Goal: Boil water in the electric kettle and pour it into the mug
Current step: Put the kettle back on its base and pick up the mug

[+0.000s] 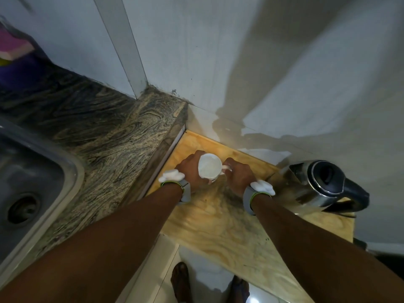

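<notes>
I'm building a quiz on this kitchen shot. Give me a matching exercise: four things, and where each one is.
Things:
1. mug
2. electric kettle
3. sink
4. left hand

Places:
A. far left, set in the stone counter
B. between both hands
C. right end of the wooden board
D. against the mug's left side

Pairs: 1-B, 2-C, 3-A, 4-D

white walls [240, 51] | granite counter [98, 127] | steel sink [32, 171] | plywood table [218, 226]

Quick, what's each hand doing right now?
Left hand: closed around the white mug.
Right hand: closed on the mug's handle side.
</notes>
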`<state>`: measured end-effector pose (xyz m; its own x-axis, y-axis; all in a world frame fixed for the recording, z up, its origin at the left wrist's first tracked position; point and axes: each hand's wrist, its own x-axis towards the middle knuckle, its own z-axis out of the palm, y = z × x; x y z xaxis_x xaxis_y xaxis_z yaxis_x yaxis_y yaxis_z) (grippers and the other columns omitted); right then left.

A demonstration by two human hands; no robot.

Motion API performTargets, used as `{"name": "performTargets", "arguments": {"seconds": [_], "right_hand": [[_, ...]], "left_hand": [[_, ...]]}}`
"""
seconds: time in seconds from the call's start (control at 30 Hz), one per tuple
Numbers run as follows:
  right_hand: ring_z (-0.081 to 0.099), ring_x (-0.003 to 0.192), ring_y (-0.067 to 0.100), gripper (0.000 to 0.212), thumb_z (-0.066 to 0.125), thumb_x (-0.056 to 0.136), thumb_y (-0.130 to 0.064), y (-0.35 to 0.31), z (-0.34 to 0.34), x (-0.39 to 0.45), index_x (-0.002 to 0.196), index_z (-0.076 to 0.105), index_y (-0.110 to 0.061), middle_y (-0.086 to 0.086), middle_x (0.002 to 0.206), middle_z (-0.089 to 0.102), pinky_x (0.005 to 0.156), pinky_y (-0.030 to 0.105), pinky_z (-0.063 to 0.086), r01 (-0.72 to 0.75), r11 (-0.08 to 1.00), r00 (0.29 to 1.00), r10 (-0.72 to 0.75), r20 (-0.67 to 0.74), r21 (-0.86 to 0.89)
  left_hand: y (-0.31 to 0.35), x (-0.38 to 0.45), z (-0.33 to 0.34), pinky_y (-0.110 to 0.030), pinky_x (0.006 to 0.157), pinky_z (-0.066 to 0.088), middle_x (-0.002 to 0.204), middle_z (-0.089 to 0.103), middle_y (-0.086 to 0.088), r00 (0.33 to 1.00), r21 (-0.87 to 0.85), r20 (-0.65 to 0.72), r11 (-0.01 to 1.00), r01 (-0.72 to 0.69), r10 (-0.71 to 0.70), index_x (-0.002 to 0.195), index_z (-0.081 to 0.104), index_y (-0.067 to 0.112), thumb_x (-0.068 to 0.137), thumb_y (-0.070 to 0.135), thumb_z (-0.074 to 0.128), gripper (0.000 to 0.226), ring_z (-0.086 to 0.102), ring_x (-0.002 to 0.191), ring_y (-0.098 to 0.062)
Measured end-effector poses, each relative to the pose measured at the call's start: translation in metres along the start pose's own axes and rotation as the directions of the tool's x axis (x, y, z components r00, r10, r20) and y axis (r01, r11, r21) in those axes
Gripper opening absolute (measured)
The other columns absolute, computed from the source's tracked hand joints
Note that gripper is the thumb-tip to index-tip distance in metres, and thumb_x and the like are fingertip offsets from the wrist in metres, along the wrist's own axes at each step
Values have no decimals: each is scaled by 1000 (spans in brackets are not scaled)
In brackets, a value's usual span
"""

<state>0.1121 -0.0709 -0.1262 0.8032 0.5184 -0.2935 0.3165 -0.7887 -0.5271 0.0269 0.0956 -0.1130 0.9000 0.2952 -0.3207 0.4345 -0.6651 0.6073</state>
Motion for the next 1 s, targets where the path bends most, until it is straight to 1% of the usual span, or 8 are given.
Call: {"name": "performTargets", "arguments": {"seconds": [0.13, 0.33, 0.43, 0.53, 0.7, 0.77, 0.87, 1.0], "right_hand": [[63, 95, 35, 15, 52, 95, -21, 8, -5, -27, 108, 59, -19, 10, 105, 71, 69, 28, 34, -12, 999, 998, 15, -54, 39], [62, 98, 32, 14, 52, 95, -26, 25, -11, -66, 106, 58, -21, 8, 106, 69, 72, 27, 37, -88, 993, 994, 93, -59, 77], [61, 108, 35, 23, 53, 96, -26, 34, -11, -83, 117, 60, -22, 10, 119, 67, 79, 30, 42, -148, 985, 984, 156, -90, 93], [60, 112, 36, 29, 53, 96, -26, 40, -10, -99, 123, 59, -23, 10, 123, 67, 85, 34, 45, -172, 983, 979, 179, -101, 67], [58, 116, 36, 43, 49, 97, -28, 61, -14, -129, 140, 47, -26, 8, 128, 65, 90, 37, 46, -166, 986, 983, 166, -71, 9], [60, 114, 35, 41, 50, 97, -28, 66, -13, -137, 138, 50, -25, 8, 125, 67, 90, 37, 49, -154, 988, 985, 155, -74, 15], [62, 109, 35, 29, 52, 95, -25, 76, -11, -153, 123, 58, -21, 9, 115, 70, 84, 37, 50, -127, 990, 987, 133, -94, 65], [63, 99, 37, 15, 53, 92, -21, 92, -5, -169, 105, 60, -18, 11, 106, 71, 73, 34, 44, -68, 997, 992, 72, -99, 42]], "left_hand": [[14, -10, 4, -44, 95, 51, 134, 56, -2, 998, 32, 40, 999, -39, 38, 138, 42, 30, 68, 37, 86, 82, 58, 121, -31], [32, -26, 18, -41, 90, 51, 136, 55, -4, 988, 65, 125, 993, -97, 88, 140, 41, 31, 70, 33, 85, 83, 57, 121, -34], [41, -37, 28, -43, 92, 51, 136, 55, -5, 982, 67, 150, 990, -125, 114, 140, 41, 31, 71, 32, 83, 81, 57, 122, -35], [48, -47, 37, -43, 92, 51, 137, 55, -6, 980, 62, 158, 990, -130, 119, 142, 41, 29, 73, 31, 83, 80, 57, 123, -35], [65, -72, 59, -40, 90, 50, 138, 55, -4, 981, 68, 158, 990, -125, 113, 141, 42, 30, 73, 32, 84, 80, 56, 123, -34], [66, -79, 66, -39, 90, 49, 139, 56, -2, 985, 53, 141, 992, -110, 102, 140, 43, 32, 70, 31, 85, 82, 57, 123, -33], [70, -94, 78, -38, 95, 48, 143, 53, 0, 987, 34, 130, 995, -98, 93, 142, 43, 34, 69, 30, 87, 86, 54, 128, -31], [73, -115, 95, -41, 102, 47, 149, 50, 0, 992, 53, 110, 997, -63, 56, 147, 41, 33, 70, 31, 87, 90, 50, 134, -31]]}}
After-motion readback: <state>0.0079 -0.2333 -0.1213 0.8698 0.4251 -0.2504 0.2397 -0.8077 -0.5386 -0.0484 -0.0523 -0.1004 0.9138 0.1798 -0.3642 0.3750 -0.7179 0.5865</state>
